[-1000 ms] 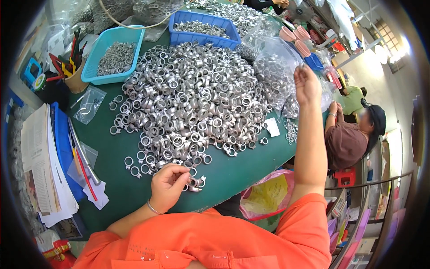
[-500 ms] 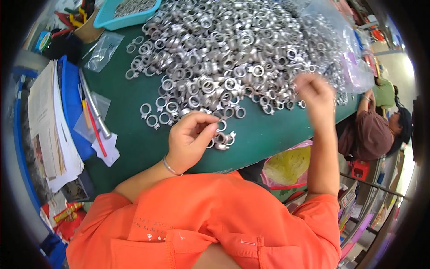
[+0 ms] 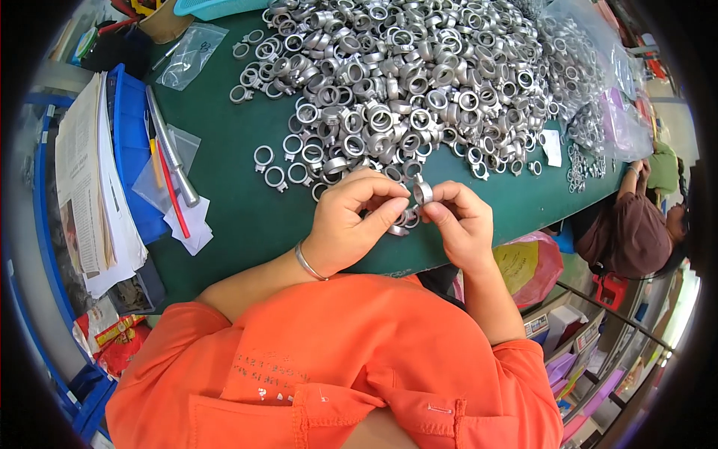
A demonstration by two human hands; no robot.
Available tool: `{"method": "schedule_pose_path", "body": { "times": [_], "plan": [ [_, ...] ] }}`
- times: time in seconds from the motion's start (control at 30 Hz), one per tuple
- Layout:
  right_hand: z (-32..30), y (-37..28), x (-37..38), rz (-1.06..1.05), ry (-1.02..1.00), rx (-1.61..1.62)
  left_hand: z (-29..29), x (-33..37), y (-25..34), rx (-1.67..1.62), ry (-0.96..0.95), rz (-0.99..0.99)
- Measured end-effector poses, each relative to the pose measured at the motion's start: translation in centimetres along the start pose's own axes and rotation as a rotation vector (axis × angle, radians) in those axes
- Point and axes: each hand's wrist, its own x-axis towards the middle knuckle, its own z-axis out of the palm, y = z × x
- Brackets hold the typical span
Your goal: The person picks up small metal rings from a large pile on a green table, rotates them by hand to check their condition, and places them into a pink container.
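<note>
A silver metal ring with a small lug on top stands upright between my two hands. My right hand pinches it between thumb and fingers. Beside it, my left hand is closed, its thumb and forefinger pressed together close to the ring. Whatever those left fingertips hold is hidden. Several more metal rings lie on the green tabletop just below the fingertips, partly covered by the hands. Beyond my hands spreads a big heap of similar metal rings.
At the left stand a blue tray, papers, a metal rod and a red pen. Clear plastic bags lie by the heap's right side. Another person sits at the far right. A pink bag hangs below the table edge.
My right hand has come left and nearer from the heap's right side, and now grips a ring beside my left hand. The whole view has shifted slightly.
</note>
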Motion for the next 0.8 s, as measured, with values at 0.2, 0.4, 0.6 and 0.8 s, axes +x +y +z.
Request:
{"method": "schedule_pose_path", "body": {
  "times": [0.2, 0.4, 0.6, 0.8],
  "plan": [
    [0.9, -1.0, 0.3, -0.507, -0.023, -0.462, -0.1, -0.1, 0.2, 0.055, -0.065, 0.024],
    [0.4, -0.9, 0.0, 0.068, 0.016, 0.292, -0.3, 0.0, 0.6, 0.23, -0.087, 0.216],
    [0.9, -1.2, 0.2, 0.074, -0.102, 0.463, 0.3, -0.3, 0.5, 0.091, 0.002, 0.147],
    [0.8, 0.0, 0.1, 0.017, -0.067, 0.498, -0.3, -0.2, 0.6, 0.083, -0.082, 0.138]
  ]
}}
